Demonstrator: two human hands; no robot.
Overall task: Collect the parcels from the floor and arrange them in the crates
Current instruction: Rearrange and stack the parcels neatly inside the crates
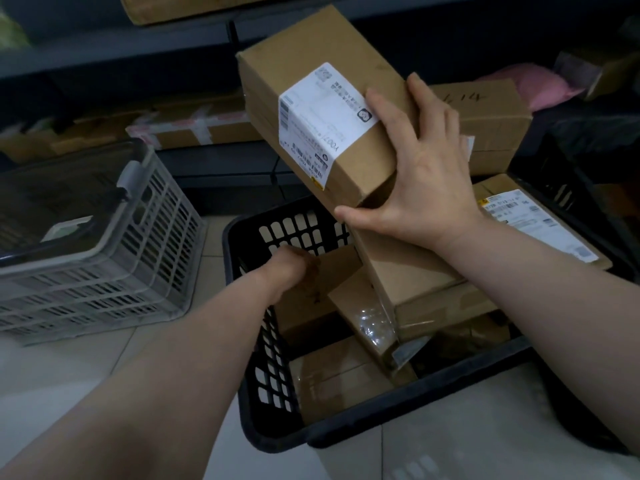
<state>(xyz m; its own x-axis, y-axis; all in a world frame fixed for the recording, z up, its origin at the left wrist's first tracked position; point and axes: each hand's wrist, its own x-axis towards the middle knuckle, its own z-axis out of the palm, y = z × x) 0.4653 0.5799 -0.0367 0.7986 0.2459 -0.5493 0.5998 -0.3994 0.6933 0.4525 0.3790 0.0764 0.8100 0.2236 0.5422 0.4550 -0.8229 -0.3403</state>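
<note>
Parcels being packed into the black crate (242, 341), seen from the head camera; right hand (420, 178) spread wide over the near end of a long cardboard box (322, 116), fingers on its top face and thumb hooked under the lower edge, the box held tilted above the crate's far rim; left hand (289, 268) reaches down inside the crate near its left wall and rests on a smaller brown parcel (329, 271); whether that hand is closed on it cannot be told. Long axis of the held box runs from the far left down to the near right, its white label (325, 123) facing up and left. Step judged to be in hand: clearing a gap, then lowering the box; done well, the box goes in flat, long side parallel to a crate wall, beside the flat parcels (415, 271) stacked at the right; a grey crate (104, 271) stands on the floor to the left.
</note>
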